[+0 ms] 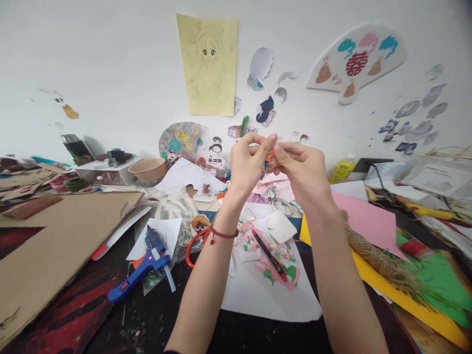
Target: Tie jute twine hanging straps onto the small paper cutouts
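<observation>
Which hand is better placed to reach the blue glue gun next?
Probably the left hand: the glue gun lies left of its forearm, whereas the right hand would have to cross it.

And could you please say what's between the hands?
A small, partly hidden orange object shows between the left hand and right hand in the head view.

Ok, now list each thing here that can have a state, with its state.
Left hand: raised, pinching
Right hand: raised, pinching
Orange piece: held up in both hands, mostly hidden
Glue gun: lying on its side, stick poking out
Pen: lying on scraps
Bowl: upright
Flask: capped
Yellow bottle: upright, capped
Drawing: up on wall
</observation>
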Demonstrator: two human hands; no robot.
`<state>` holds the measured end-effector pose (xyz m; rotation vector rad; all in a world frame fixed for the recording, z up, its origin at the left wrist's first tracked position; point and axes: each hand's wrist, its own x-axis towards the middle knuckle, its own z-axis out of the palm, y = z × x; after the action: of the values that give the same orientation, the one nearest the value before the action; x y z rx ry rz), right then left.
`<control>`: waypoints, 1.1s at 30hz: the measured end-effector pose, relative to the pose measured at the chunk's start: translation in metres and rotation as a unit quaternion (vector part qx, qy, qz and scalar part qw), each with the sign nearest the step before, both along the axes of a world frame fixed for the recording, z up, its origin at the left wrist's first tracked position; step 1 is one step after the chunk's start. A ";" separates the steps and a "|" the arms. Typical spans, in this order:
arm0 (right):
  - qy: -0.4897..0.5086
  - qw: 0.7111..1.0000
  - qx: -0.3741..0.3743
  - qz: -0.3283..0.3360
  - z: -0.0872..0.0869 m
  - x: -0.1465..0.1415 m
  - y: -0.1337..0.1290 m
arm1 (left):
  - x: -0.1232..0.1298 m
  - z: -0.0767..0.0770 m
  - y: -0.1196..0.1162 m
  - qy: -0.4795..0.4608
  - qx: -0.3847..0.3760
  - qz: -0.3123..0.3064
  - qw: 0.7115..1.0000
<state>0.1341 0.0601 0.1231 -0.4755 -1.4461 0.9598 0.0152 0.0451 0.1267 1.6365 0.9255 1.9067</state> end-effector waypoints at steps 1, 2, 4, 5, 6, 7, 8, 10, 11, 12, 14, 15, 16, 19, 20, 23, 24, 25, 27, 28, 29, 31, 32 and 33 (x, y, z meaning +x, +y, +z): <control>-0.002 1.000 0.004 -0.008 0.000 0.001 0.000 | -0.001 -0.001 0.001 0.004 0.006 -0.002 1.000; -0.003 1.000 0.007 -0.016 0.001 0.002 -0.001 | -0.002 -0.001 0.001 0.006 0.014 -0.003 1.000; -0.010 0.999 0.013 -0.030 0.002 0.003 -0.002 | -0.005 -0.002 0.002 0.012 0.026 -0.006 1.000; -0.014 0.999 0.017 -0.038 0.003 0.004 -0.003 | -0.006 -0.002 0.003 0.015 0.032 -0.008 0.999; -0.018 0.999 0.022 -0.046 0.003 0.004 -0.003 | -0.007 -0.003 0.003 0.018 0.037 -0.010 0.999; -0.022 0.998 0.028 -0.054 0.004 0.004 -0.004 | -0.008 -0.003 0.004 0.021 0.041 -0.013 0.999; -0.025 0.997 0.032 -0.061 0.004 0.005 -0.004 | -0.009 -0.004 0.005 0.024 0.045 -0.015 0.999; -0.026 0.997 0.034 -0.067 0.004 0.005 -0.005 | -0.010 -0.005 0.006 0.029 0.049 -0.018 0.998; -0.026 0.997 0.033 -0.068 0.004 0.005 -0.005 | -0.010 -0.006 0.007 0.031 0.049 -0.019 0.998; -0.026 0.997 0.032 -0.069 0.004 0.005 -0.005 | -0.009 -0.006 0.007 0.032 0.048 -0.020 0.998; -0.028 0.997 0.033 -0.069 0.005 0.006 -0.004 | -0.007 -0.008 0.008 0.031 0.042 -0.023 0.998; -0.029 0.997 0.035 -0.069 0.005 0.007 -0.004 | -0.005 -0.008 0.008 0.031 0.038 -0.024 0.998; -0.030 0.997 0.036 -0.068 0.005 0.009 -0.003 | -0.004 -0.008 0.008 0.031 0.036 -0.023 0.999; -0.033 0.997 0.033 -0.069 0.007 0.013 -0.004 | -0.001 -0.008 0.008 0.031 0.032 0.001 0.999; -0.034 0.996 0.033 -0.071 0.007 0.014 -0.004 | -0.001 -0.008 0.007 0.030 0.032 0.010 0.999; -0.042 0.996 0.043 -0.072 0.009 0.017 -0.007 | -0.001 -0.005 0.006 0.026 0.035 0.012 0.999; -0.044 0.995 0.049 -0.070 0.009 0.018 -0.007 | -0.002 -0.004 0.005 0.021 0.034 -0.001 0.999; -0.046 0.995 0.054 -0.067 0.009 0.019 -0.008 | -0.003 -0.003 0.005 0.013 0.029 -0.019 0.999; -0.044 0.995 0.067 -0.063 0.010 0.020 -0.008 | -0.004 0.000 0.003 -0.004 0.011 -0.059 0.998; -0.041 0.994 0.076 -0.064 0.010 0.020 -0.008 | -0.005 0.001 0.002 -0.012 0.000 -0.076 0.997; -0.037 0.993 0.088 -0.067 0.009 0.021 -0.008 | -0.006 0.002 0.000 -0.017 -0.010 -0.089 0.996; -0.028 0.989 0.116 -0.082 0.009 0.021 -0.007 | -0.009 0.004 -0.002 -0.022 -0.025 -0.105 0.994; -0.024 0.987 0.130 -0.092 0.009 0.021 -0.007 | -0.010 0.004 -0.002 -0.019 -0.030 -0.111 0.993; -0.022 0.985 0.142 -0.101 0.008 0.020 -0.007 | -0.010 0.005 -0.003 -0.013 -0.033 -0.116 0.993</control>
<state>0.1545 0.0532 0.1314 -0.4237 -1.5136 0.5743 0.0051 0.0421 0.1313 1.6006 0.7429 1.7194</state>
